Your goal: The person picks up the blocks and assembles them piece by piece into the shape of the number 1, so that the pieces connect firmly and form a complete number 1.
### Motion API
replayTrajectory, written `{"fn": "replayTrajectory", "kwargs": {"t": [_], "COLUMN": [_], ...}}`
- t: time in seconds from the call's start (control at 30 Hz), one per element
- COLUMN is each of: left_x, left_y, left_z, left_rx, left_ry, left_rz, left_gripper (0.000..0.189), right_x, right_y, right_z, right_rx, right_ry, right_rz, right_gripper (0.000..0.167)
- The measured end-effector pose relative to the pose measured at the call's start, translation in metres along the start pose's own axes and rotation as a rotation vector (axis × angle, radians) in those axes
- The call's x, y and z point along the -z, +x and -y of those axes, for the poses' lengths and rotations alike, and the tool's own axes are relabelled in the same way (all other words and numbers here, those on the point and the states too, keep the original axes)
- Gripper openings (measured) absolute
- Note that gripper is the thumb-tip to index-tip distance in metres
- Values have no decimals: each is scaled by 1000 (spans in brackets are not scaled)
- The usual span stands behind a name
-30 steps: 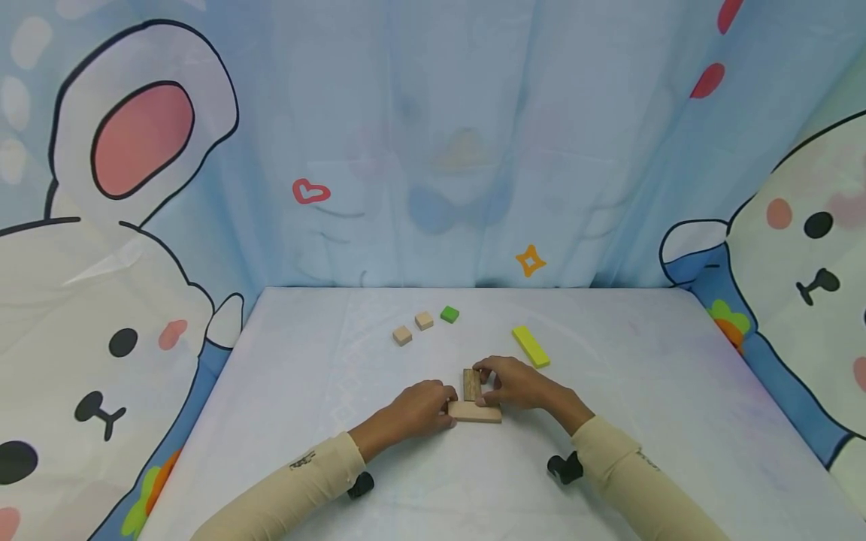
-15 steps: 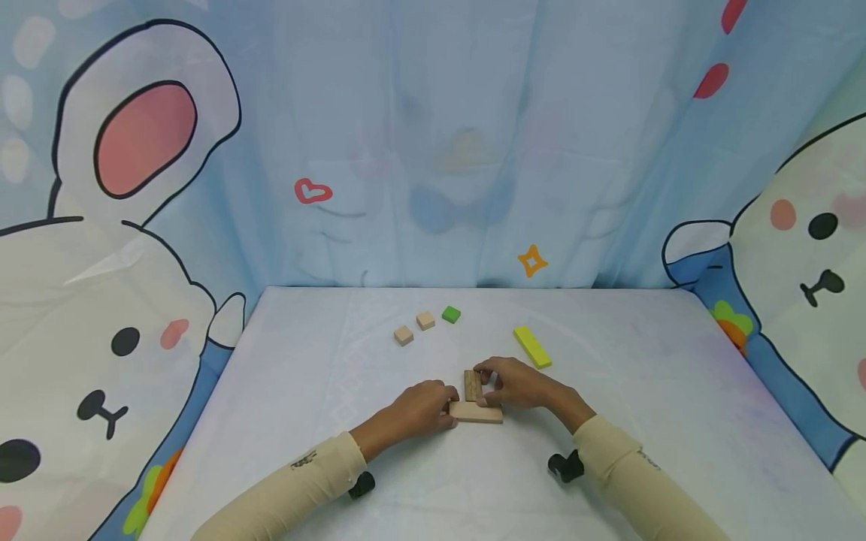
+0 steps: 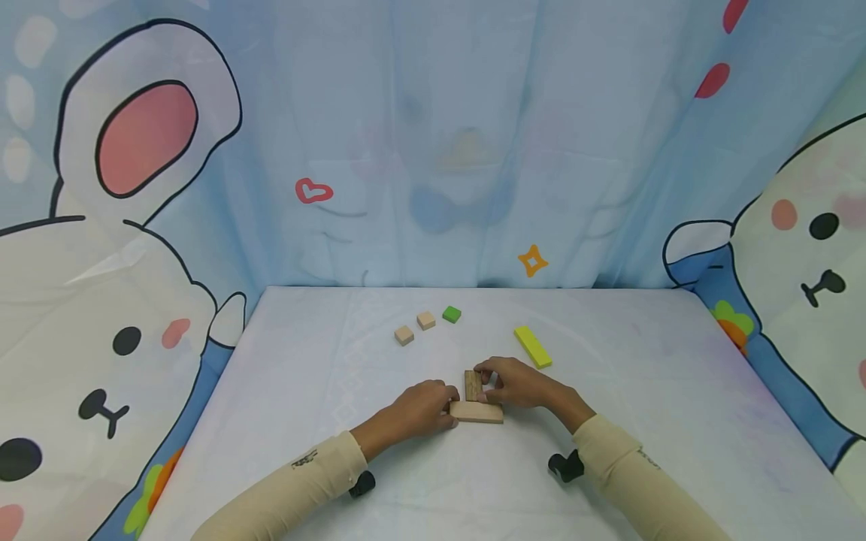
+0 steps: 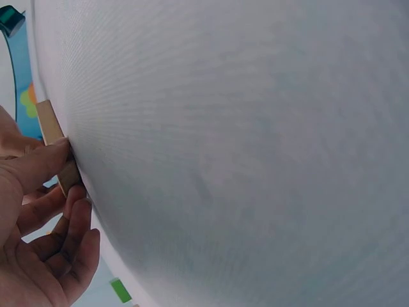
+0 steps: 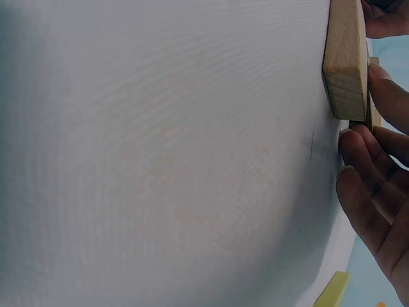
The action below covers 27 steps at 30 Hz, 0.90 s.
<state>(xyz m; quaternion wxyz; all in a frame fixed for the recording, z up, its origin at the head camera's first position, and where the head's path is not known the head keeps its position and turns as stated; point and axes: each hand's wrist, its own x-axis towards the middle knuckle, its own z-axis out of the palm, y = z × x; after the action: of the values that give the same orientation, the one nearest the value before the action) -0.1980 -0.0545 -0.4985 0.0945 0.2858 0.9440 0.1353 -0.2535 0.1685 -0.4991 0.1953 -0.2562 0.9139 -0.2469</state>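
Note:
A light wooden block (image 3: 477, 412) lies lengthwise across the white table, nearest the person. Its left end is pinched by my left hand (image 3: 425, 408), with the thumb on the near side, as the left wrist view shows on the same block (image 4: 50, 123). Behind it a darker brown wooden block (image 3: 473, 385) points away, its near end against or very close to the light block. My right hand (image 3: 517, 383) holds this brown block by its right side and far end. In the right wrist view the light block (image 5: 346, 64) partly hides the brown one (image 5: 376, 119).
Farther back on the table (image 3: 325, 323) lie two small light wooden cubes (image 3: 404, 335) (image 3: 426, 321) and a small green block (image 3: 451, 315). A long yellow block (image 3: 533, 347) rests beyond my right hand. A printed curtain (image 3: 460, 150) hangs behind the table.

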Motion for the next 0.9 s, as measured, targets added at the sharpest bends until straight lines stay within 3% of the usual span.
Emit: {"fn": "replayTrajectory", "kwargs": {"t": [0.5,0.9], "left_x": [-2,0], "left_y": [1,0], "left_z": [2,1], "left_rx": [-18,-3], "left_ry": [8,-3], "left_rz": [-5,1], "left_gripper": [28,29], "right_x": [1,9], "right_y": [-1,-17], "right_z": [-2,-13], "right_rx": [-20,-82], "right_ry": [-3,-26], "right_rz": [8,-25], "right_gripper": [57,70]}}
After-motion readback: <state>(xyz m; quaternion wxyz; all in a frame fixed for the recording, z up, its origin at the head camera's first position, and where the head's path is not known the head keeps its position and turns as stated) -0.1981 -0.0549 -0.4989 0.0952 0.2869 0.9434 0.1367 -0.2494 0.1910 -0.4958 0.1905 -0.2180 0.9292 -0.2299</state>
